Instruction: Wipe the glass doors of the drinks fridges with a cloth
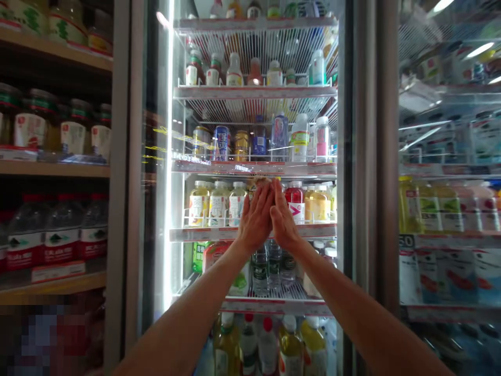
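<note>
Both my hands reach forward, raised side by side in front of a lit drinks fridge with a glass door [156, 133]. My left hand [254, 219] lies flat with its fingers stretched upward, apparently against the glass. Beside it, my right hand [284, 222] is tilted inward, fingers straight and thumb touching or close to the left hand. A pale brownish patch [261, 181] shows at the left fingertips; whether it is a cloth or a reflection I cannot tell. Behind the hands stand bottles of light yellow drink [199, 203] and a red bottle [295, 202].
Metal door frames [368, 188] flank the glass. Left of them, open wooden shelves [58, 168] hold jars and red-capped water bottles [62, 227]. Another glass-fronted cooler [450, 269] with bottles and cartons stands at the right. Light reflections streak the glass.
</note>
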Demonstrator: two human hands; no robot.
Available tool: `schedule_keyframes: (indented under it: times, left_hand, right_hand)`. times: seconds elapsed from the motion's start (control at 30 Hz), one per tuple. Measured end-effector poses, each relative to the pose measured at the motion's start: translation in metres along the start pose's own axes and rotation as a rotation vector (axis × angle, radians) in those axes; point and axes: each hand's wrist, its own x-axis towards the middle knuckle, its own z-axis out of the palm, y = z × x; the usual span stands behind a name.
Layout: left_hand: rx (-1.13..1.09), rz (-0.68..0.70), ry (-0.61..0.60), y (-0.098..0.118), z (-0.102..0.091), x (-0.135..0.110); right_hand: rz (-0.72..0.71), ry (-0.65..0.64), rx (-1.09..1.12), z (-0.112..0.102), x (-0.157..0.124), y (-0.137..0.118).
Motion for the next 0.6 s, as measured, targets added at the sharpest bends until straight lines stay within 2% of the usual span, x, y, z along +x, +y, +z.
schedule_keyframes:
  times: [0.1,0.2,0.27,0.33,0.4,0.47,0.6]
  left_hand:
    - [0.037,0.042,-0.006,-0.001,0.003,0.007]
    - [0.067,0.051,0.004,-0.027,-0.01,-0.002]
    - [0.095,-0.061,0.083,-0.056,-0.025,-0.011]
    - [0.117,-0.234,0.206,-0.081,-0.036,-0.017]
    - [0.096,-0.32,0.259,-0.088,-0.039,-0.016]
    - [0.046,-0.253,0.202,-0.072,-0.032,-0.01]
    - [0.012,0.042,0.017,-0.012,-0.007,0.004]
  right_hand:
    - [-0.006,0.065,-0.023,-0.013,0.001,0.024]
    - [0.026,0.15,-0.141,-0.019,0.0,0.05]
    - [-0.008,0.134,-0.216,-0.019,-0.002,0.06]
    - [-0.031,0.11,-0.263,-0.018,-0.004,0.062]
    - [-0.011,0.112,-0.29,-0.016,-0.005,0.06]
    - [0.002,0.108,-0.304,-0.015,-0.005,0.058]
    - [-0.016,0.121,-0.304,-0.016,-0.006,0.06]
